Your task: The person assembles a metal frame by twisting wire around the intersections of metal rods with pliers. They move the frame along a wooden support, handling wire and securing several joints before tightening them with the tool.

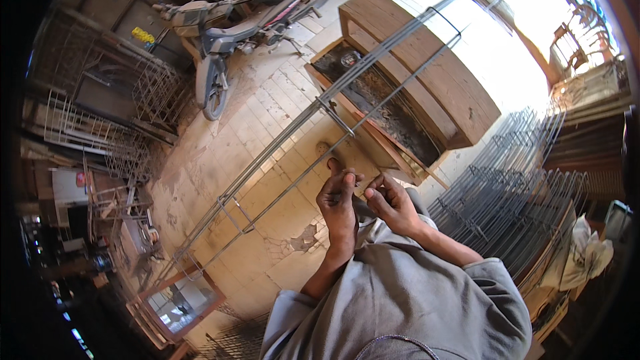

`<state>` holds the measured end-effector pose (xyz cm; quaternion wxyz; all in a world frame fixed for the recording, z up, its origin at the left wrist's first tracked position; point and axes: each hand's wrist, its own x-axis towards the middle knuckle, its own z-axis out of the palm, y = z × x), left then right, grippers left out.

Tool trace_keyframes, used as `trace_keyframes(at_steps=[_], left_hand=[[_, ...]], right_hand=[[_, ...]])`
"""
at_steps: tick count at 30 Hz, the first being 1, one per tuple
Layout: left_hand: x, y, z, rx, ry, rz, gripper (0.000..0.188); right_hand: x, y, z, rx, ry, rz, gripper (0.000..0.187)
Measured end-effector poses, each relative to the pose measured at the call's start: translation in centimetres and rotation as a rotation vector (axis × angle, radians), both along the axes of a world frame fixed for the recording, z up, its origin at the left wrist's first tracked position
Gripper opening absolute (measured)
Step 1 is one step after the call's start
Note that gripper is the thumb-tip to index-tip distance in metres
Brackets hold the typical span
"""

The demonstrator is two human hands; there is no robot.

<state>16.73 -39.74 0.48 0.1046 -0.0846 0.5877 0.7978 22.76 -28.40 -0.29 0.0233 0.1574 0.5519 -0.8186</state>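
My left hand [339, 203] and my right hand [392, 205] are raised close together in front of my grey shirt. Fingers and thumb of each are pinched; anything between them is too small to make out. Just beyond them, a long cage of steel rods [287, 135] runs slantwise from the lower left to the upper right. Several bent wire rings [235, 217] cross its rods at intervals. Neither hand touches the cage. Behind it lies a heavy wooden box [427, 67] with an open, dark, dirty hollow.
Bundles of bent steel rods [500, 207] are piled close on my right. A motorbike [233, 33] is parked at the far left. Wire racks [100, 127] line the left side, and a wood-framed glass pane [180, 302] lies lower left. The tiled floor [303, 237] is broken near me.
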Motion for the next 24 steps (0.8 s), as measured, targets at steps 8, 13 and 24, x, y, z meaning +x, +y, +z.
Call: trace_keyframes(at_steps=[8, 13, 24], left_hand=[[-2.2, 0.1, 0.8, -0.103, 0.115, -0.321, 0.020], [-1.8, -0.5, -0.5, -0.278, 0.207, -0.530, 0.025], [-12.4, -1.1, -0.5, -1.321, 0.799, -0.608, 0.086]], right_hand=[[0.4, 0.7, 0.1, 0.183, 0.043, -0.074, 0.015], [1.3, 1.0, 0.2, 0.133, 0.008, -0.115, 0.014], [1.0, 4.2, -3.0, 0.350, -0.002, -0.246, 0.020]])
